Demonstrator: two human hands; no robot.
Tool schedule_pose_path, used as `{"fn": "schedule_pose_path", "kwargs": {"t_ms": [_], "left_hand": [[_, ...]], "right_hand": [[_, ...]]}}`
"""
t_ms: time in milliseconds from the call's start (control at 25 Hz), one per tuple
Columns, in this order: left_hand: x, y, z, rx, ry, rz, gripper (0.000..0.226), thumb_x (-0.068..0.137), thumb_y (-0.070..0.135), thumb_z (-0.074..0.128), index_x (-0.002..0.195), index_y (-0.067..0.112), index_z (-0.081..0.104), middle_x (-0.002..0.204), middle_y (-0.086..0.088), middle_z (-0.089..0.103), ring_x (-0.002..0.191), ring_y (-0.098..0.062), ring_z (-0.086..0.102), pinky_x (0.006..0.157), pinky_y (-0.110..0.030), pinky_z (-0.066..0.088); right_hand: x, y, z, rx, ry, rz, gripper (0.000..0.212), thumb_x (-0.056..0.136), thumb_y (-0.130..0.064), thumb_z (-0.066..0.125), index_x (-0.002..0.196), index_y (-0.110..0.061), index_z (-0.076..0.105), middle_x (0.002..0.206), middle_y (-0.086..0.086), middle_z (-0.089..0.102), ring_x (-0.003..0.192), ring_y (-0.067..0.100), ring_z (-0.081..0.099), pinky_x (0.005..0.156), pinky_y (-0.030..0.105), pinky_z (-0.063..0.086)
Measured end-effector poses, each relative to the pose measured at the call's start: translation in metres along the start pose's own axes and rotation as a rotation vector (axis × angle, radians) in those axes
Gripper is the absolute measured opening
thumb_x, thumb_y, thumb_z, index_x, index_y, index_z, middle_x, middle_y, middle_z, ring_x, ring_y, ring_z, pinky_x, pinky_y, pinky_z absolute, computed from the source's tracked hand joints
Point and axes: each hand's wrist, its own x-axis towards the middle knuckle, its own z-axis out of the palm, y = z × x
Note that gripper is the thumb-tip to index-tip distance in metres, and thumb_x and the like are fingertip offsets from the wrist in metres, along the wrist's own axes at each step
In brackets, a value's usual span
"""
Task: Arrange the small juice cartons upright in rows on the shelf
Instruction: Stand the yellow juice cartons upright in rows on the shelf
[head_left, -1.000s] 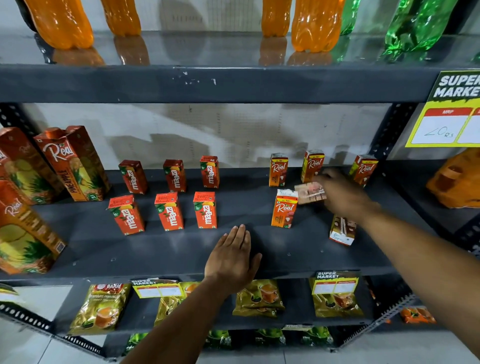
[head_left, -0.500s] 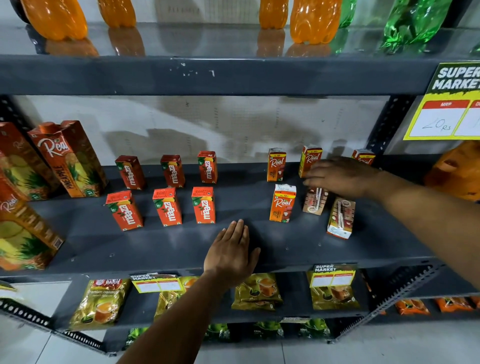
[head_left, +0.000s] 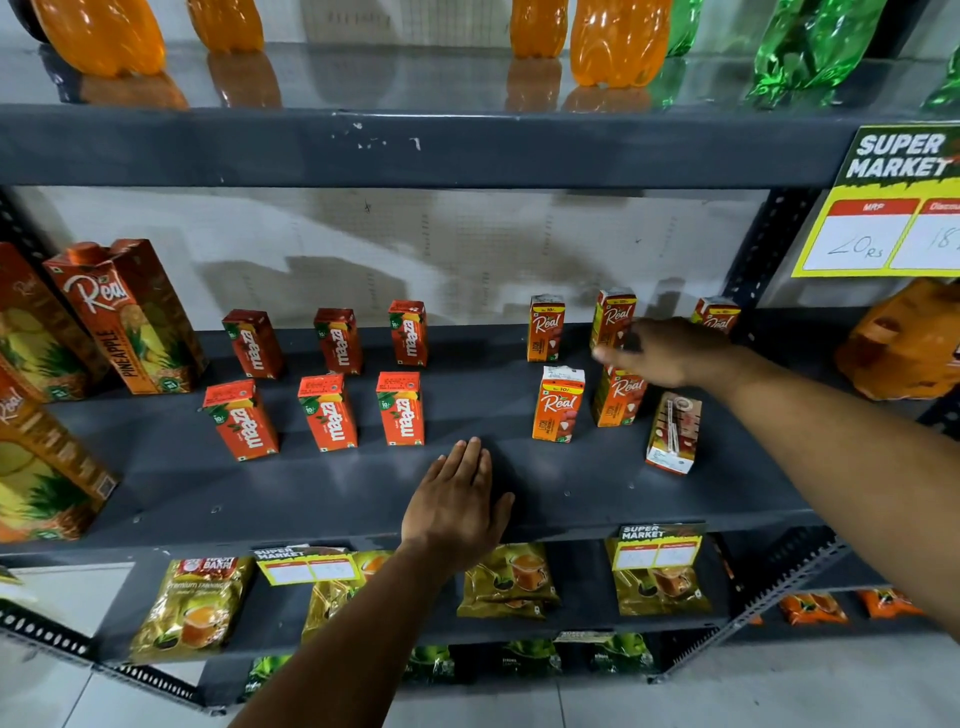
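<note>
Small red Maaza cartons (head_left: 400, 408) stand upright in two rows of three on the grey shelf (head_left: 363, 493). To the right, three orange Real cartons (head_left: 545, 327) form a back row; my right hand partly hides the rightmost one (head_left: 719, 314). In front of them stand one Real carton (head_left: 558, 405) and a second one (head_left: 618, 400). My right hand (head_left: 670, 353) hovers blurred over the top of that second carton, fingers stretched to the left. A third front carton (head_left: 672, 434) shows its straw side and leans a little. My left hand (head_left: 457, 499) lies flat on the shelf's front.
Large Real pineapple cartons (head_left: 130, 317) stand at the shelf's left end. Orange and green bottles (head_left: 613, 41) fill the shelf above. Tea packets (head_left: 192, 603) and price tags (head_left: 660, 551) sit below. An orange bag (head_left: 898, 343) lies to the right.
My right hand has set the Real carton it held upright in the front row, label forward, and lifted off it. The left hand has stayed in place.
</note>
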Motion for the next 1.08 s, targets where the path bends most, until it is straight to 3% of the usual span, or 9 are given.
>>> {"fn": "schedule_pose_path", "kwargs": {"t_ms": [160, 280, 360, 440, 560, 640, 760, 920, 1080], "left_hand": [[0.000, -0.001, 0.002, -0.002, 0.012, 0.002, 0.074, 0.094, 0.058, 0.012, 0.149, 0.008, 0.013, 0.161, -0.010, 0.008, 0.147, -0.022, 0.003, 0.117, -0.035, 0.001], [0.000, 0.000, 0.003, 0.002, 0.034, -0.001, 0.073, 0.095, 0.056, 0.014, 0.148, 0.007, 0.016, 0.160, -0.012, 0.011, 0.147, -0.023, 0.005, 0.117, -0.035, 0.003], [0.000, 0.000, 0.005, 0.003, 0.042, -0.005, 0.074, 0.094, 0.056, 0.011, 0.148, 0.006, 0.015, 0.160, -0.012, 0.011, 0.147, -0.023, 0.004, 0.117, -0.035, 0.002], [0.001, 0.000, 0.005, 0.005, 0.035, 0.001, 0.076, 0.092, 0.058, 0.008, 0.149, 0.007, 0.014, 0.161, -0.011, 0.009, 0.147, -0.022, 0.003, 0.117, -0.034, 0.000], [0.001, -0.001, 0.006, -0.003, 0.030, 0.001, 0.079, 0.090, 0.060, 0.003, 0.149, 0.007, 0.012, 0.161, -0.010, 0.007, 0.147, -0.020, 0.001, 0.116, -0.033, -0.003], [0.002, -0.001, 0.006, 0.004, 0.028, -0.007, 0.082, 0.088, 0.060, 0.001, 0.149, 0.007, 0.012, 0.161, -0.009, 0.007, 0.147, -0.020, 0.001, 0.116, -0.033, -0.003], [0.003, 0.000, 0.007, 0.015, 0.023, -0.010, 0.082, 0.087, 0.061, -0.001, 0.149, 0.008, 0.011, 0.161, -0.009, 0.006, 0.147, -0.020, 0.001, 0.115, -0.033, -0.004], [0.003, -0.001, 0.008, 0.009, 0.020, -0.007, 0.084, 0.086, 0.062, -0.003, 0.149, 0.008, 0.011, 0.161, -0.009, 0.007, 0.147, -0.020, 0.001, 0.115, -0.032, -0.004], [0.003, -0.002, 0.009, 0.020, 0.034, -0.010, 0.083, 0.087, 0.061, -0.003, 0.149, 0.008, 0.013, 0.161, -0.009, 0.009, 0.147, -0.020, 0.003, 0.115, -0.032, -0.003]], "right_hand": [[-0.011, 0.032, -0.007, 0.211, 0.111, 0.248, 0.075, 0.085, -0.070, 0.038, 0.126, -0.008, 0.052, 0.118, 0.019, 0.062, 0.097, 0.031, 0.060, 0.072, 0.035, 0.046], [-0.047, 0.046, 0.031, 0.433, -0.196, 0.514, 0.087, 0.067, -0.075, 0.060, 0.132, -0.020, 0.046, 0.131, 0.009, 0.056, 0.090, 0.024, 0.057, 0.060, 0.032, 0.040], [-0.065, 0.044, 0.064, 0.448, -0.187, 0.519, 0.099, 0.051, -0.087, 0.059, 0.127, -0.023, 0.052, 0.129, 0.008, 0.057, 0.094, 0.027, 0.060, 0.067, 0.035, 0.046], [-0.069, 0.040, 0.088, 0.389, -0.053, 0.475, 0.083, 0.055, -0.082, 0.060, 0.109, -0.020, 0.063, 0.120, 0.012, 0.063, 0.099, 0.031, 0.061, 0.076, 0.037, 0.050], [-0.065, 0.047, 0.082, 0.383, 0.060, 0.515, 0.046, 0.064, -0.054, 0.070, 0.086, -0.015, 0.065, 0.098, 0.014, 0.068, 0.082, 0.030, 0.060, 0.068, 0.033, 0.049], [-0.062, 0.062, 0.061, 0.259, 0.075, 0.449, 0.039, 0.063, -0.042, 0.074, 0.090, -0.015, 0.065, 0.094, 0.013, 0.065, 0.080, 0.030, 0.060, 0.065, 0.031, 0.047], [-0.052, 0.081, 0.028, -0.065, 0.171, 0.158, 0.029, 0.069, -0.022, 0.072, 0.097, -0.022, 0.064, 0.113, 0.013, 0.058, 0.100, 0.032, 0.058, 0.075, 0.034, 0.048], [-0.034, 0.090, 0.011, -0.434, 0.068, -0.193, 0.061, 0.077, -0.002, 0.064, 0.131, -0.027, 0.053, 0.141, 0.003, 0.045, 0.127, 0.028, 0.043, 0.099, 0.037, 0.043], [-0.026, 0.093, -0.001, -0.462, 0.026, -0.353, 0.068, 0.081, 0.005, 0.057, 0.141, -0.025, 0.044, 0.149, 0.001, 0.040, 0.135, 0.025, 0.037, 0.108, 0.036, 0.036]]}}
